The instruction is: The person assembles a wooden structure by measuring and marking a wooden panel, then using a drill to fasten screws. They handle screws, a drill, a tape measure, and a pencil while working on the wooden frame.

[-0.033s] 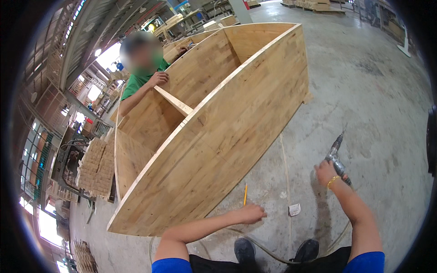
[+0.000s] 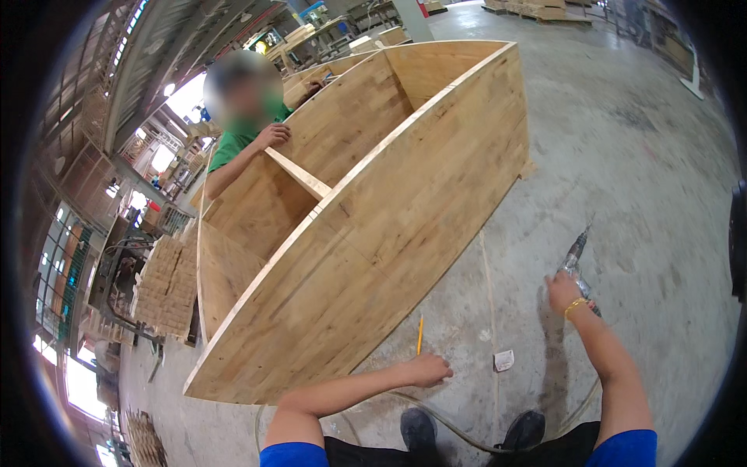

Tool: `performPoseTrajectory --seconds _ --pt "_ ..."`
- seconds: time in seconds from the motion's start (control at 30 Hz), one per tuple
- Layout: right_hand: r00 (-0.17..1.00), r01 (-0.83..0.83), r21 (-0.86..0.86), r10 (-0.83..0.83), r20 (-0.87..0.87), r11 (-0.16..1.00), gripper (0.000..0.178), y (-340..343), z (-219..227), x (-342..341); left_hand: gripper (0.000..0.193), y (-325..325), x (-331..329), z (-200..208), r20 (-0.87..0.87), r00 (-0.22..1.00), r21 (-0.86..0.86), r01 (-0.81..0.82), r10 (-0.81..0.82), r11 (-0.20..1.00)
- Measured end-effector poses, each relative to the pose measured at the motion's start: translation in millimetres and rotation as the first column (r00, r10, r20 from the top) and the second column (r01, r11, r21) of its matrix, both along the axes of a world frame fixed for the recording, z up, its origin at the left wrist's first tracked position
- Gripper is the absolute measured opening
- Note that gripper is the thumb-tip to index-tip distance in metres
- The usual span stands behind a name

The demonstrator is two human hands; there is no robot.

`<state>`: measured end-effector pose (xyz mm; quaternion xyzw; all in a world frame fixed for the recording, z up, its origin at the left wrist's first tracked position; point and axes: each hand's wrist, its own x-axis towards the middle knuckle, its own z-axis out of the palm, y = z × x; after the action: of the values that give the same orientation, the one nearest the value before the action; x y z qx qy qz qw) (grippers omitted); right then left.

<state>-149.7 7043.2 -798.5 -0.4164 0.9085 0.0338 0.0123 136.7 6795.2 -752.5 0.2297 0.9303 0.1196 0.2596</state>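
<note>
My right hand [image 2: 564, 294], with a gold bracelet at its wrist, is wrapped round a drill [image 2: 573, 263] held over the floor on the right. The bit points away from me and is blurred. My left hand [image 2: 429, 370] is closed, low beside the near side panel of a large wooden cabinet frame [image 2: 373, 226]. A yellow pencil [image 2: 420, 335] shows at the far side of that hand; whether the fingers hold it is hidden. The frame has dividers [image 2: 303, 175] and open compartments. Across it, a person in green rests a hand [image 2: 274, 135] on a divider.
A hose [image 2: 443, 423] runs over the concrete floor by my shoes [image 2: 419, 428]. A small white paper [image 2: 504, 359] lies between my hands. Stacked wood [image 2: 165, 280] stands at the left, and workbenches [image 2: 334, 35] are in the background.
My right hand has shifted slightly rightward with the drill, whose tip sits a little lower in view. My left hand has moved very slightly. The cabinet frame looks unchanged.
</note>
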Motion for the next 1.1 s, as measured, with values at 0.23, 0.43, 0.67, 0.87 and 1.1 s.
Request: performPoseTrajectory --seconds 0.23,0.43,0.67,0.87,1.1 --pt "0.840 0.444 0.024 -0.426 0.337 0.896 0.097 20 13 -30 0.019 -28 21 -35 -0.059 0.988 -0.047 -0.146 0.143 0.988" --pt "0.860 0.445 -0.005 -0.426 0.281 0.896 0.103 15 -4 -36 0.034 -38 11 -49 -0.199 0.952 -0.182 -0.271 0.234 0.945" --pt "0.807 0.498 -0.009 -0.460 0.370 0.867 0.096 12 -2 -48 0.030 -45 21 -50 -0.177 0.935 -0.093 -0.328 0.308 0.940" --pt "0.859 0.439 0.033 -0.429 0.280 0.898 0.089 18 15 -36 0.024 -59 34 -42 0.025 0.922 -0.142 -0.380 0.387 0.914" --pt "0.945 0.280 -0.016 -0.273 0.178 0.960 0.089 46 59 -16 0.031 -66 -8 -27 -0.202 0.878 0.098 -0.423 0.434 0.901"
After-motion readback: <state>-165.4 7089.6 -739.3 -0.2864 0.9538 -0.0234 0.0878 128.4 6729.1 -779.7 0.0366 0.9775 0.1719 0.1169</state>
